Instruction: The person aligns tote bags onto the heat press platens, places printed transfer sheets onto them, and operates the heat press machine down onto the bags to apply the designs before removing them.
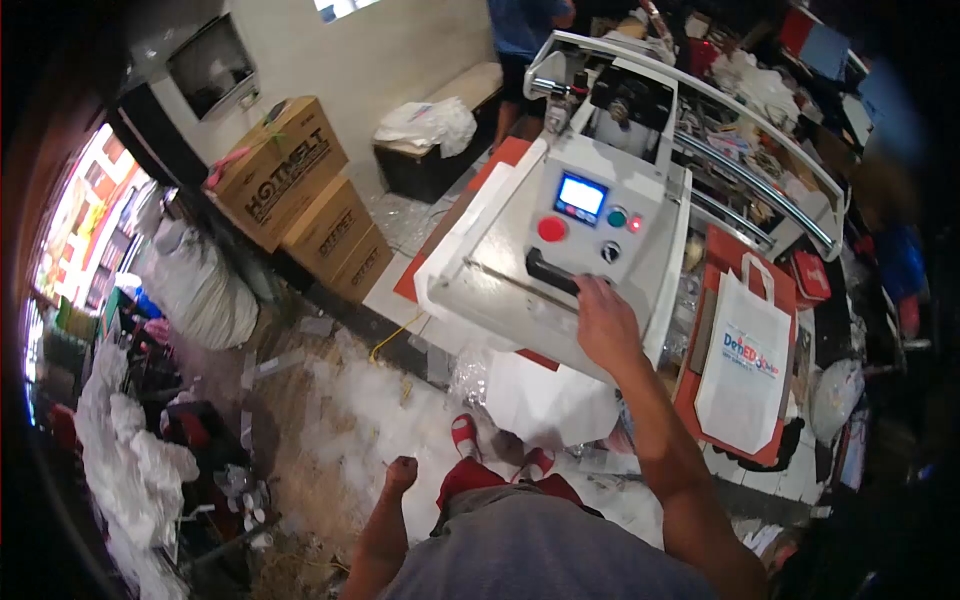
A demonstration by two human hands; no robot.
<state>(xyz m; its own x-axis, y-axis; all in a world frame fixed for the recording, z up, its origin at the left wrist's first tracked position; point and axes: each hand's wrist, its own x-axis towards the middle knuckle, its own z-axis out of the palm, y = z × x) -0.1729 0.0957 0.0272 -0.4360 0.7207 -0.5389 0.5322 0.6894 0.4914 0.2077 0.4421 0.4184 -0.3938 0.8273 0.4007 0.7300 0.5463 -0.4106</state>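
Note:
My right hand (605, 322) grips the right end of the black handle (550, 270) on the front of a white heat press (490, 285). Its control box carries a lit screen (582, 198), a red button (552, 229), a green button (617, 217) and a black knob (610, 252). By my side, over the floor, my left hand (402, 474) hangs closed in a loose fist, with nothing visible in it. Right of the press, a white tote bag (745, 355) with printed lettering lies flat on an orange-red pad (720, 262).
Hotmelt cartons (285, 175) are stacked by the wall, left of the press. A white sack (200, 275) and crumpled plastic (125, 460) lie at the left. Behind the press stands another person (522, 35). White sheet material (550, 400) hangs below the press.

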